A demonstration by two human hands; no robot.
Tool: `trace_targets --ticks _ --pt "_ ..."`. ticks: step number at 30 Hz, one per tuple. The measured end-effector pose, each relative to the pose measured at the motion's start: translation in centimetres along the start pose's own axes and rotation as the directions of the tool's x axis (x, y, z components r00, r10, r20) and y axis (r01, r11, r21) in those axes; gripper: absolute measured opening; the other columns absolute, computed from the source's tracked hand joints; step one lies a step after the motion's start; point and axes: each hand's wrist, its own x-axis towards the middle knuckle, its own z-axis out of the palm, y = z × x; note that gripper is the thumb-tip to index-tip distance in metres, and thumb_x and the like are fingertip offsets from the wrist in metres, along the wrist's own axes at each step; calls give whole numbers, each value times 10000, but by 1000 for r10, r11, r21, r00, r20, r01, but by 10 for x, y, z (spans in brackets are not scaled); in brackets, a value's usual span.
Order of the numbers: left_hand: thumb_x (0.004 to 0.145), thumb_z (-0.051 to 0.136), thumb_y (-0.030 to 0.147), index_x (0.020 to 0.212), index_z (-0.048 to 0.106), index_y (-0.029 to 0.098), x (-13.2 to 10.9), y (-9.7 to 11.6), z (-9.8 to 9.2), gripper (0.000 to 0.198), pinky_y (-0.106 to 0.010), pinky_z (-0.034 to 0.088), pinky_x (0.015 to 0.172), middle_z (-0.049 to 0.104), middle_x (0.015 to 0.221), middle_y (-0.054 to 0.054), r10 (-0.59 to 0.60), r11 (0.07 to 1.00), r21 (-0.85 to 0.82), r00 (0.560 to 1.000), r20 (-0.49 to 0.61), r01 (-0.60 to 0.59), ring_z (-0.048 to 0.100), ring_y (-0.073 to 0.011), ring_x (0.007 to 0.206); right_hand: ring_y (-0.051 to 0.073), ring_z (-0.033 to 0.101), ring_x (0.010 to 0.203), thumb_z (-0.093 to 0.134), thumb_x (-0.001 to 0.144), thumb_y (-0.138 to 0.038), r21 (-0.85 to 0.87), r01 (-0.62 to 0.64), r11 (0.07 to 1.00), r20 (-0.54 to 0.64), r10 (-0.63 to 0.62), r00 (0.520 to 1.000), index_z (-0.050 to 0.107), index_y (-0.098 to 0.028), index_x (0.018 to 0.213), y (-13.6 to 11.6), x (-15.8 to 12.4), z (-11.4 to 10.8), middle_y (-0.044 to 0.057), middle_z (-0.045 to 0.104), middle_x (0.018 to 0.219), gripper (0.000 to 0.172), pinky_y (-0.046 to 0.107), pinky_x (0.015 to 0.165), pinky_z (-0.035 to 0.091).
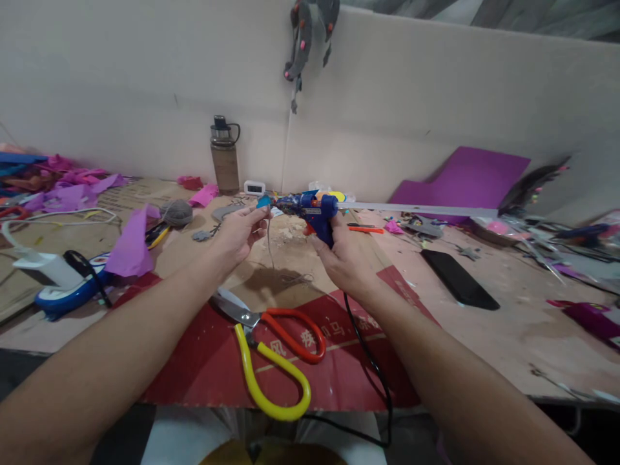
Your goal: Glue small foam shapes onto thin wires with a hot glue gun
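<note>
My right hand (341, 255) is wrapped round the handle of a blue hot glue gun (317, 210), its nozzle pointing left. A long translucent glue stick (416, 208) juts out of the gun's rear. In a pinch, my left hand (245, 234) holds a small blue piece (263, 201), which looks like felt, right at the nozzle tip; whether they touch I cannot tell. Grey yarn (269, 242) hangs from those fingers toward the cardboard. Below both hands lie scissors (249, 320) with one red and one yellow handle, blades pointing left.
A water bottle (225, 158) stands by the wall. Left are a ball of grey yarn (176, 212), purple felt (133, 242) and a power strip (72, 294). A black phone (459, 279) lies at right, before a purple sheet (465, 184). The gun's black cord (371, 355) loops over the front edge.
</note>
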Motion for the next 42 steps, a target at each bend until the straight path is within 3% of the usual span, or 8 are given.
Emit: trace_targets --ticks 5,11,18,31,42 --pt "701 756 191 688 665 131 -2 2 3 110 -186 354 473 603 658 -11 13 999 30 1000 -24 -13 450 -57 511 252 552 1195 471 906 -243 -11 1 1000 5 -1 1000 498 -232 1224 -1 -1 0 94 601 1242 319 407 1018 451" --pt "728 742 194 686 675 137 -2 1 1 97 -183 351 479 599 658 -13 30 999 44 1000 -3 -30 458 -59 525 244 592 1031 475 906 -242 -19 8 1000 -12 -8 1000 489 -211 1224 -3 -1 -1 93 623 1125 320 435 979 471" --pt "777 690 155 681 672 138 -2 2 2 100 -164 347 483 591 676 -13 24 998 52 1000 -7 -23 455 -52 533 247 581 1081 469 901 -230 -35 2 999 -7 -2 1000 460 -220 1277 -4 -1 -1 97 604 1180 377 436 1008 460" --pt "719 738 184 687 673 136 -4 3 3 87 -176 346 480 591 661 -13 25 999 34 1000 -14 -25 468 -57 533 261 570 1140 474 888 -221 -29 -24 999 -1 24 1000 439 -217 1311 -7 -1 -3 101 618 1209 425 449 1034 438" --pt "728 721 175 694 667 132 -2 2 2 78 -164 349 481 593 673 -12 27 999 27 1000 -9 -27 467 -54 533 272 572 1132 476 890 -223 -34 0 999 -19 0 1000 471 -223 1257 -7 -1 -2 112 609 1204 367 462 1020 447"
